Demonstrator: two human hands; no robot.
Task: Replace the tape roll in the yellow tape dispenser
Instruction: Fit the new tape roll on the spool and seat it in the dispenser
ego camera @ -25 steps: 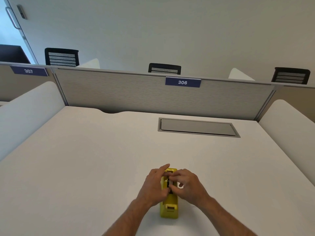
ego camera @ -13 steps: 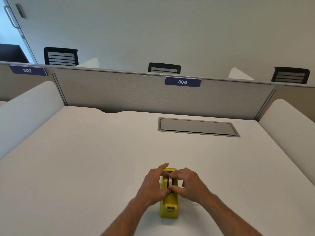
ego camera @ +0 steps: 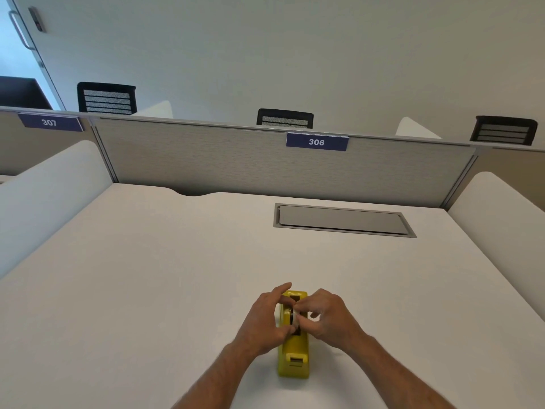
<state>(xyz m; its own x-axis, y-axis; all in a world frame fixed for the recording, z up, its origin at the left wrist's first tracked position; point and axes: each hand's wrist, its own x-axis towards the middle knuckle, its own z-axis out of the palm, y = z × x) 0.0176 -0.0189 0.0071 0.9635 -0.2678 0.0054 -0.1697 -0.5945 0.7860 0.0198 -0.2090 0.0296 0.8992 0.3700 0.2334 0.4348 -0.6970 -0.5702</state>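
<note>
The yellow tape dispenser [ego camera: 293,357] stands on the white desk [ego camera: 147,290] near its front edge, its cutter end toward me. A whitish tape roll [ego camera: 292,315] sits in the slot at the dispenser's middle, mostly hidden by fingers. My left hand [ego camera: 267,318] wraps the dispenser's left side, index finger stretched over its far end and thumb at the roll. My right hand [ego camera: 327,317] comes in from the right, its thumb and fingertips pinching the roll's edge.
A grey cable hatch [ego camera: 342,219] is set into the desk at the back right. A grey partition [ego camera: 236,163] with a "306" label closes the far side. White rounded side panels [ego camera: 44,196] flank the desk on both sides.
Both hands stay on the dispenser. My right fingers have shifted slightly and spread a little at the roll; the dispenser itself has not moved.
</note>
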